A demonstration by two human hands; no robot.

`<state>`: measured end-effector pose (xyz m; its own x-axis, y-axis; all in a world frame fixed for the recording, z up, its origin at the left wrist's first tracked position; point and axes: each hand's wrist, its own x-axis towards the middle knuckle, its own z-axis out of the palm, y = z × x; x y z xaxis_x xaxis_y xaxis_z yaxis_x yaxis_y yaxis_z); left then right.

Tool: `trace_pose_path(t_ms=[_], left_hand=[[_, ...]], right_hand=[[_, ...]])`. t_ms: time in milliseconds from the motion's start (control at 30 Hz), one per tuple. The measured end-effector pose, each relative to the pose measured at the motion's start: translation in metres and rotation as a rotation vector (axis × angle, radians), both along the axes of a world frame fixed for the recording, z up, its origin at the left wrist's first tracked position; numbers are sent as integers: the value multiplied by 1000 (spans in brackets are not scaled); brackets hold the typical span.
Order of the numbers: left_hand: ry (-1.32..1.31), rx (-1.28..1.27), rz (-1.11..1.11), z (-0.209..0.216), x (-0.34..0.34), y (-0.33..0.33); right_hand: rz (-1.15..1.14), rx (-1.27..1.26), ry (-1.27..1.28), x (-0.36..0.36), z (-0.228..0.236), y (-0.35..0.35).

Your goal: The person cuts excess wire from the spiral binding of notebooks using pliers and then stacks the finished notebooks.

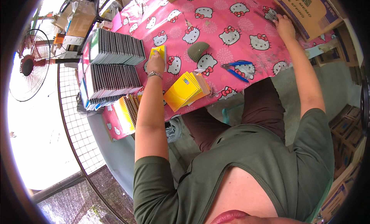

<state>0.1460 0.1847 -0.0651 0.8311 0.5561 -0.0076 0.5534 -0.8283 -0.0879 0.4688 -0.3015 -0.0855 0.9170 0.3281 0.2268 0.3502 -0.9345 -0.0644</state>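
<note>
At the table's left side, my left hand (155, 63) is closed at a small yellow notepad (163, 51), its fingers curled over the near part. My right hand (286, 28) reaches to the far right, fingers bent onto a bunch of dark spiral binding wires (266, 16); how many it grips is hidden. Between my arms lies a fanned stack of yellow notepads (182, 91) with holes along one edge. Blue-handled pliers (237, 69) rest to its right, jaws pointing left. A dull green half-round piece (198, 51) sits farther back.
Tall stacks of spiral-bound notebooks (115, 48) stand left of my left forearm, with yellow spiral notebooks (125, 110) at the near corner. A cardboard box (308, 11) borders my right hand. The pink patterned tablecloth (210, 27) covers the table. A fan (29, 65) stands far left.
</note>
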Motion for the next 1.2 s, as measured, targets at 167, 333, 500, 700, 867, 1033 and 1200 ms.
trace_pose_path(t_ms=[167, 333, 500, 700, 867, 1033, 1200], left_hand=[[-66, 55, 168, 16, -3, -9], [-165, 203, 283, 81, -14, -11], [-412, 418, -98, 136, -58, -89], [-481, 378, -294, 91, -114, -175], [-396, 200, -292, 95, -127, -195], [-428, 80, -302, 95, -139, -198], [-482, 10, -256, 90, -130, -196]], right_hand=[[253, -86, -91, -29, 10, 1], [234, 26, 76, -25, 13, 4], [225, 131, 75, -26, 10, 4], [347, 76, -144, -16, 8, -4], [424, 242, -162, -20, 30, -1], [541, 973, 412, -108, 60, 46], [818, 1339, 752, -298, 64, 130]])
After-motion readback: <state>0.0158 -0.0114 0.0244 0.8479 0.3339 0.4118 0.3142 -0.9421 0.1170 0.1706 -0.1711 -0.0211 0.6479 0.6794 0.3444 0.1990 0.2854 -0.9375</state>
